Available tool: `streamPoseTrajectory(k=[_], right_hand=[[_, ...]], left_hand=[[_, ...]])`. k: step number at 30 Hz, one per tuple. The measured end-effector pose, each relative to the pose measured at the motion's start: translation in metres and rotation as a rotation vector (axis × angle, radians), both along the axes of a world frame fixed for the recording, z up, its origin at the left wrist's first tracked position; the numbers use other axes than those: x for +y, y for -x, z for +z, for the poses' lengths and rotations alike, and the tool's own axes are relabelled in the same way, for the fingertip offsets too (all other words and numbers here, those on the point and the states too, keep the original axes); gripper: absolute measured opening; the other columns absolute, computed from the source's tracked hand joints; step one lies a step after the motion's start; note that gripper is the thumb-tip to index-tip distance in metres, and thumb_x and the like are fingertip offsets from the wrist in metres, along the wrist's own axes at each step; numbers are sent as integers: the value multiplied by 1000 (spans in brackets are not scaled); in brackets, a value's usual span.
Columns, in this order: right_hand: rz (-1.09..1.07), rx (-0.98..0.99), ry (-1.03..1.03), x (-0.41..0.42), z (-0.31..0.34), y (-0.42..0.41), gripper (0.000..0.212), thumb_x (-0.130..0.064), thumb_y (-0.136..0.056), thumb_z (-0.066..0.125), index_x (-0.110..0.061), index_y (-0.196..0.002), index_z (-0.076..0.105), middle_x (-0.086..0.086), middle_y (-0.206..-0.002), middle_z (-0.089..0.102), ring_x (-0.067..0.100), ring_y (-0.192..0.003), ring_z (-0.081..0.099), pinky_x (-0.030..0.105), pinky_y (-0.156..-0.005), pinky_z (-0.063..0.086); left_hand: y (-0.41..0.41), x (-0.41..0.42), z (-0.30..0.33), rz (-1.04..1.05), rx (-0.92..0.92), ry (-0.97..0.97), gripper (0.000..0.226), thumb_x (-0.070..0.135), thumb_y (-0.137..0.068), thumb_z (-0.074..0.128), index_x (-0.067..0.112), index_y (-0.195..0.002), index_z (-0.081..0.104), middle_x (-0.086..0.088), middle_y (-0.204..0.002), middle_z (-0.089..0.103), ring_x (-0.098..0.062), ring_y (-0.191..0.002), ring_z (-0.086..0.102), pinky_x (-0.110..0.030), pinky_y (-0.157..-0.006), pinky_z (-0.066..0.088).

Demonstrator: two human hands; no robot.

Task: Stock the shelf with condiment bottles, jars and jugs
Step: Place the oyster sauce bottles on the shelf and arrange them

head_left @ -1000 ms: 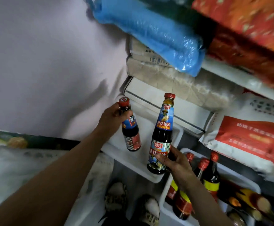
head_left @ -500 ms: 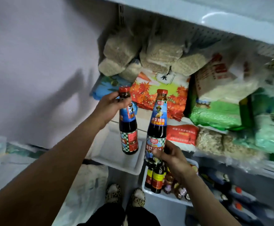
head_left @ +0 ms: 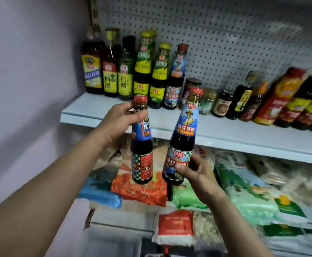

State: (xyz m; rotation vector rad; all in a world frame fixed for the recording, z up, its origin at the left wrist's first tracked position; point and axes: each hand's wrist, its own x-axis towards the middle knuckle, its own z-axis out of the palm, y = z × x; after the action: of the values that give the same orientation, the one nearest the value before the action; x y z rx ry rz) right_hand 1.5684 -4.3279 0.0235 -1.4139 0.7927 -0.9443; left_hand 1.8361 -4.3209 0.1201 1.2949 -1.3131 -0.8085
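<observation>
Left hand (head_left: 117, 123) grasps the short sauce bottle (head_left: 142, 145) by its neck; right hand (head_left: 197, 172) is curled round the base of the tall sauce bottle (head_left: 183, 138), which tilts right. Both bottles are held in the air in front of the pale shelf (head_left: 216, 130) — not on it. Behind, a row of bottles (head_left: 133, 69) and jars (head_left: 223, 102) stands against the pegboard (head_left: 225, 34); those at far right are blurred and cut off. Bagged goods (head_left: 140, 188) below are smeared — labels unreadable.
</observation>
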Motion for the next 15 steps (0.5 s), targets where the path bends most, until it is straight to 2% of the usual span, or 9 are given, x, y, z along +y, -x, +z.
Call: streamPoseTrajectory(k=[3, 5, 7, 10, 12, 15], right_hand=[[-37, -60, 64, -34, 34, 27, 70, -29, -72, 84, -17, -133, 53, 13, -123, 68, 32, -117, 63, 46, -98, 51], [-36, -83, 109, -58, 55, 46, 67, -26, -73, 83, -16, -132, 52, 12, -122, 68, 32, -116, 64, 46, -98, 52], [-29, -91, 142, -82, 73, 62, 62, -19, -77, 81, -17, -131, 51, 10, -121, 69, 30, -115, 64, 42, -96, 54], [-14, -72, 161, -120, 84, 79, 63, -14, -81, 80, -19, -135, 47, 2, -120, 70, 20, -113, 66, 26, -87, 56], [-7, -55, 152, -141, 82, 85, 62, -13, -82, 78, -21, -135, 48, -2, -117, 71, 15, -110, 67, 22, -81, 56], [-18, -49, 128, -167, 76, 89, 57, -10, -82, 78, -27, -128, 50, -5, -111, 73, 11, -103, 69, 19, -74, 56]], left_hand=[[26, -15, 41, 44, -37, 89, 15, 33, -86, 72, 40, -99, 71, 18, -97, 74, 1, -92, 68, -21, -80, 49], [46, -25, 67, 79, -17, 137, 14, 28, -86, 72, 36, -97, 71, 15, -92, 75, -1, -87, 70, -19, -73, 51], [66, -39, 90, 129, -7, 166, 12, 27, -86, 73, 32, -96, 70, 10, -91, 75, -5, -87, 70, -22, -72, 53], [94, -64, 113, 221, 29, 186, 16, 26, -85, 74, 26, -99, 69, 4, -97, 74, -13, -93, 70, -31, -83, 56], [109, -81, 119, 285, 25, 187, 16, 27, -83, 76, 25, -96, 67, 6, -96, 73, -11, -90, 70, -29, -82, 56], [128, -108, 119, 384, -15, 190, 24, 27, -80, 80, 31, -88, 58, 15, -89, 65, -4, -83, 64, -22, -72, 52]])
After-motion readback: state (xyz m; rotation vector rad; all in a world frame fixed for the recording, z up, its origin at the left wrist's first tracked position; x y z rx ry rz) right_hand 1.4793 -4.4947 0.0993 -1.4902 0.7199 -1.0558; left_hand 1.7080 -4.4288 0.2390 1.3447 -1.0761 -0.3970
